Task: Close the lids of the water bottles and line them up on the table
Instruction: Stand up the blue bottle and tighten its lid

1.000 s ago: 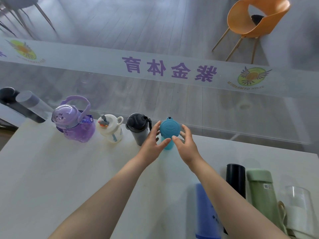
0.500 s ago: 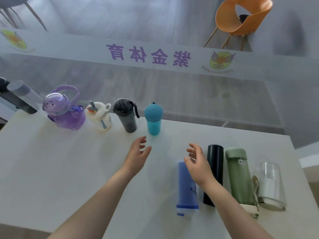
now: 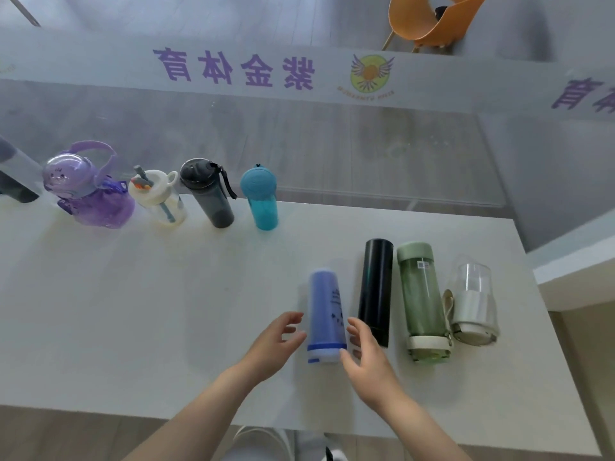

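A row of bottles stands along the table's far edge: a purple jug (image 3: 90,191), a white straw cup (image 3: 159,197), a dark grey bottle (image 3: 208,194) and a teal bottle (image 3: 261,197). Nearer me, a blue bottle (image 3: 324,311) lies on its side, lid end toward me. My left hand (image 3: 276,347) hovers just left of it, fingers apart, not touching. On the bottle's lower right side is my right hand (image 3: 366,357), open, with its fingertips at the bottle; contact is unclear. Right of it lie a black bottle (image 3: 376,287), a green bottle (image 3: 421,297) and a clear bottle (image 3: 474,301).
The white table (image 3: 133,311) ends at a glass wall with purple lettering behind the bottle row. Another dark bottle (image 3: 15,181) sits at the far left edge. An orange chair (image 3: 429,21) stands beyond the glass. The table's right edge is close to the clear bottle.
Both hands let go of the teal bottle, which stays standing in the row, and came back toward me to either side of the lying blue bottle. The view tilted down and right.
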Available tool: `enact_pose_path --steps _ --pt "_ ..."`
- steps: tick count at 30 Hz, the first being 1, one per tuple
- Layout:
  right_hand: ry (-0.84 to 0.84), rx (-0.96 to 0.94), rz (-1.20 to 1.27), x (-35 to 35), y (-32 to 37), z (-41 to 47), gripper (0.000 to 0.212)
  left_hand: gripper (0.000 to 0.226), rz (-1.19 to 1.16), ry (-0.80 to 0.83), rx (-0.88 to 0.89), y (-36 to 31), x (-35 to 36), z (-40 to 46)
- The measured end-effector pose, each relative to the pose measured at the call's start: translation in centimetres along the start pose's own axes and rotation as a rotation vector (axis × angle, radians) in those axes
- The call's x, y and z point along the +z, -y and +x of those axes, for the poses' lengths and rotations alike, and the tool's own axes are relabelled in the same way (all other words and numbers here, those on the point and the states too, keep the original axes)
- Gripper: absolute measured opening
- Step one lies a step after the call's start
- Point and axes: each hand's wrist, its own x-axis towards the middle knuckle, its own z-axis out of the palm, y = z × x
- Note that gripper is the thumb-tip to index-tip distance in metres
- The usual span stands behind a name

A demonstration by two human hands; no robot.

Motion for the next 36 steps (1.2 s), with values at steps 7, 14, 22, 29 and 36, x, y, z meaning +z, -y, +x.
enact_pose_path --steps 7,14,22,29,36 --pt "0.044 0.049 0.072 1.3 -1.2 -0.9 0.076 0.082 -0.146 0.185 -0.040 0.1 2.3 -2.1" --pt "0.032 0.161 0.212 1.9 -1.0 -0.6 0.069 0.089 -0.137 0.206 -0.037 -0.5 3.3 -2.9" --pt "0.070 0.130 0.278 0.9 0.3 -0.5 0.083 0.076 -0.048 0.096 0.066 -1.2 1.6 -3.2" --pt "0.067 -0.025 0.192 -0.6 1.6 -0.9 0.075 0.051 -0.001 0.003 0.186 -2.5 -0.5 -3.1" --pt "0.098 -0.006 0.375 -0.8 3.9 -1.3 0.059 0.030 -0.128 -0.060 0.219 -4.9 -1.3 -3.4"
